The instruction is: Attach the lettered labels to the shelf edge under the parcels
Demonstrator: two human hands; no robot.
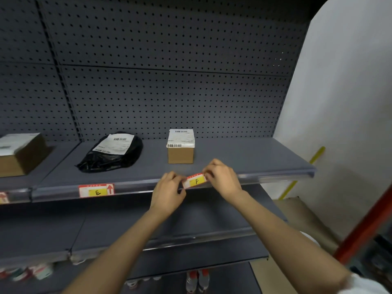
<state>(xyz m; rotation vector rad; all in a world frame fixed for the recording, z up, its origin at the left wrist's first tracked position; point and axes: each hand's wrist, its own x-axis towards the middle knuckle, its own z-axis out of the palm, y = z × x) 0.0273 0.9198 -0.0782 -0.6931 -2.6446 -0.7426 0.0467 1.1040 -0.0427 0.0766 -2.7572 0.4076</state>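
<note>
A red and yellow label marked F [194, 181] is held tilted against the clear strip of the shelf edge [275, 177], just below a small cardboard box [180, 154]. My left hand [168, 193] pinches its left end and my right hand [220, 177] pinches its right end. A label marked E [96, 190] sits in the edge strip under a black plastic parcel bag [112, 153]. A larger cardboard box [20, 153] stands at the far left, with part of another label [3, 197] below it.
Grey pegboard [169, 81] backs the shelf. A lower shelf [127, 230] lies beneath my forearms, with bottles [197, 281] on the shelf under it. A white wall [350, 102] and a red post [364, 225] stand to the right.
</note>
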